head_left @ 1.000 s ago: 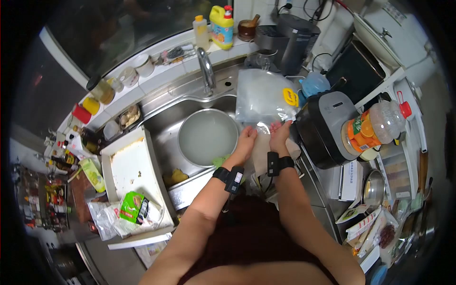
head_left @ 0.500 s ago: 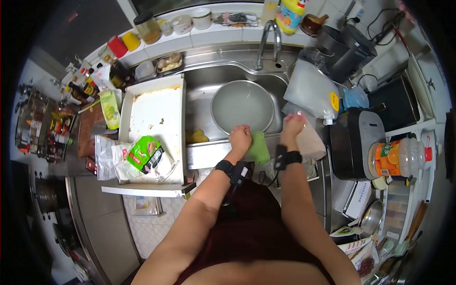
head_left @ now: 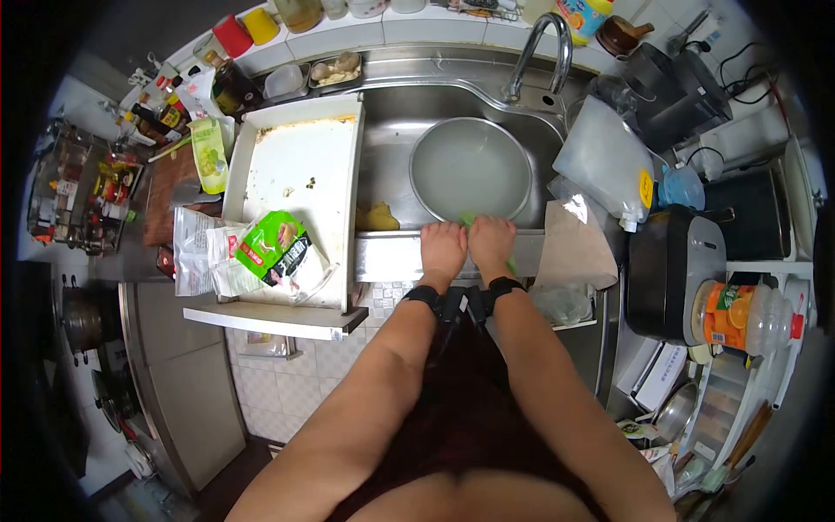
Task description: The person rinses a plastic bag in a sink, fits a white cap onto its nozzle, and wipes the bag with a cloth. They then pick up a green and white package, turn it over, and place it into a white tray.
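My left hand (head_left: 444, 250) is closed at the front edge of the sink, its knuckles up, against a green cloth (head_left: 468, 217). Beside it, nearly touching, my right hand (head_left: 491, 241) is closed over the same cloth. Only small parts of the cloth show, between the fingers and below the right hand; the rest is hidden. Just beyond both hands, a round metal basin (head_left: 470, 165) of cloudy water sits in the steel sink (head_left: 387, 130). A yellowish lump (head_left: 377, 217) lies in the sink's front left corner.
A white drawer-like tray (head_left: 287, 165) with crumbs and a green food packet (head_left: 277, 248) stands left of the sink. On the right are a translucent pouch (head_left: 604, 161), a brown paper-like sheet (head_left: 574, 248) and a black appliance (head_left: 674, 278). The faucet (head_left: 544, 56) arches behind the basin.
My right hand has moved left from the sheet onto the green cloth, beside my left hand. The cloth, which hung over the sink edge, is now mostly covered. The view has shifted.
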The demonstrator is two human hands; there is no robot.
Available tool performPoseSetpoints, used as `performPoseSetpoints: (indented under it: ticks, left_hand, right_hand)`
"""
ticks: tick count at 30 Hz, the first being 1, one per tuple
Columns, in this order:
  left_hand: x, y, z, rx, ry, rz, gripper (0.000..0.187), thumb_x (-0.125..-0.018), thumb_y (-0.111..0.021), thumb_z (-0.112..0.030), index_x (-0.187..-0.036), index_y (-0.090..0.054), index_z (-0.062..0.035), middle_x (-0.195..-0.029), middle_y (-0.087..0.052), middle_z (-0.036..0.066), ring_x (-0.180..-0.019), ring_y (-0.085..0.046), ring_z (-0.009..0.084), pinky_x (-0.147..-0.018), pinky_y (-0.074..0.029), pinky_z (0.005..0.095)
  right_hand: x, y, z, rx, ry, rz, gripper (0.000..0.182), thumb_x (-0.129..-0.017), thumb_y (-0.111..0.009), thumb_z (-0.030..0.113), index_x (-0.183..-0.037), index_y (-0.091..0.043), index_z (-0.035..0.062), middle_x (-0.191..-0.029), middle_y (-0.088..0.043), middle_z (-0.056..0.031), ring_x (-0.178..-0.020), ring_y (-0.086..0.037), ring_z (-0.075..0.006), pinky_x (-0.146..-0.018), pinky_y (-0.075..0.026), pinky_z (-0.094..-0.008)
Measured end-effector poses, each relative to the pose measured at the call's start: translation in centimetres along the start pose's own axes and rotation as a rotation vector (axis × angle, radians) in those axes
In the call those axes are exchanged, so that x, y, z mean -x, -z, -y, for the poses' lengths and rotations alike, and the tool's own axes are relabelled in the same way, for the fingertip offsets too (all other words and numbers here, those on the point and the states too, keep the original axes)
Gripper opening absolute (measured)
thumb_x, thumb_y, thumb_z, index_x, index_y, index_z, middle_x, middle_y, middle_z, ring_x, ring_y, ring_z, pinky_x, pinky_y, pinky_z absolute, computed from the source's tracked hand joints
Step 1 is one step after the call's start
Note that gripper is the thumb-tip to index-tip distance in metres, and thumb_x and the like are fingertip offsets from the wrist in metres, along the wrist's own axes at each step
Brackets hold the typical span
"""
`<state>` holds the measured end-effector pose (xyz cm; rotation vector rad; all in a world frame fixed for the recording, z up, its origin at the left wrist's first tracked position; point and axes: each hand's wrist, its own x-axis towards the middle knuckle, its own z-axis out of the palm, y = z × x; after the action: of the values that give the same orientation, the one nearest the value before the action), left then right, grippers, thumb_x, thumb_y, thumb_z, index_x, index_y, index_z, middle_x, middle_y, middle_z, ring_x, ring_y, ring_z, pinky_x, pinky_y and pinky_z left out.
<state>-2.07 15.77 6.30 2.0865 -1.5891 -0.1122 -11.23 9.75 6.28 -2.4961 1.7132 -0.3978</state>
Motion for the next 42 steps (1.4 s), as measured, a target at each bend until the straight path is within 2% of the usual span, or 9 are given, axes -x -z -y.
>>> performPoseSetpoints:
  ticks: [10, 18, 23, 28, 33, 42]
  left_hand:
    - [-0.2, -0.3, -0.4, -0.032, 0.005, -0.060, 0.021, -0.083, -0.047, -0.023, -0.079, -0.060, -0.0075, -0.079, -0.060, 0.007, -0.082, -0.055, 0.0250, -0.081, -0.036, 0.0379]
    - [-0.2, -0.3, -0.7, -0.065, 0.039, -0.028, 0.018, -0.081, -0.050, -0.022, -0.077, -0.061, -0.0077, -0.078, -0.060, 0.008, -0.083, -0.054, 0.0252, -0.079, -0.037, 0.0376]
    - [-0.4, -0.3, -0.9, -0.114, 0.042, -0.028, 0.019, -0.080, -0.050, -0.022, -0.073, -0.059, -0.0080, -0.075, -0.060, 0.007, -0.079, -0.055, 0.0242, -0.079, -0.037, 0.0379]
    - [-0.4, -0.4, -0.9, -0.098, 0.049, -0.020, 0.018, -0.080, -0.050, -0.021, -0.077, -0.061, -0.0075, -0.077, -0.060, 0.008, -0.081, -0.054, 0.0256, -0.080, -0.037, 0.0378]
    - [-0.3, -0.6, -0.7, -0.098, 0.050, -0.027, 0.018, -0.078, -0.051, -0.022, -0.070, -0.059, -0.0076, -0.076, -0.060, 0.008, -0.080, -0.055, 0.0256, -0.079, -0.037, 0.0378]
    - [-0.3, -0.6, -0.6, -0.103, 0.056, -0.040, 0.019, -0.078, -0.051, -0.022, -0.072, -0.061, -0.0071, -0.075, -0.060, 0.008, -0.080, -0.055, 0.0256, -0.081, -0.037, 0.0370]
  right_hand:
    - [-0.4, -0.3, -0.7, -0.020, 0.024, 0.036, 0.023, -0.080, -0.047, 0.024, -0.072, -0.063, 0.0093, -0.080, -0.063, -0.0061, -0.083, -0.056, -0.0241, -0.084, -0.035, -0.0388]
    - [-0.3, -0.5, -1.0, -0.089, 0.055, 0.042, 0.020, -0.076, -0.049, 0.024, -0.072, -0.063, 0.0100, -0.079, -0.062, -0.0058, -0.082, -0.055, -0.0229, -0.083, -0.035, -0.0377]
    - [-0.2, -0.2, -1.2, -0.111, 0.094, 0.031, 0.020, -0.076, -0.049, 0.022, -0.071, -0.062, 0.0088, -0.078, -0.062, -0.0059, -0.081, -0.055, -0.0232, -0.083, -0.036, -0.0377]
    - [-0.5, -0.4, -1.3, -0.156, 0.123, -0.043, 0.020, -0.076, -0.049, 0.021, -0.069, -0.062, 0.0080, -0.077, -0.062, -0.0065, -0.082, -0.055, -0.0237, -0.082, -0.036, -0.0380]
    - [-0.3, -0.2, -1.2, -0.150, 0.124, -0.038, 0.020, -0.076, -0.049, 0.022, -0.069, -0.062, 0.0076, -0.076, -0.062, -0.0069, -0.082, -0.056, -0.0243, -0.081, -0.037, -0.0384]
    - [-0.3, -0.4, -1.0, -0.112, 0.112, -0.024, 0.022, -0.077, -0.048, 0.022, -0.068, -0.062, 0.0079, -0.076, -0.062, -0.0075, -0.080, -0.056, -0.0252, -0.080, -0.038, -0.0394]
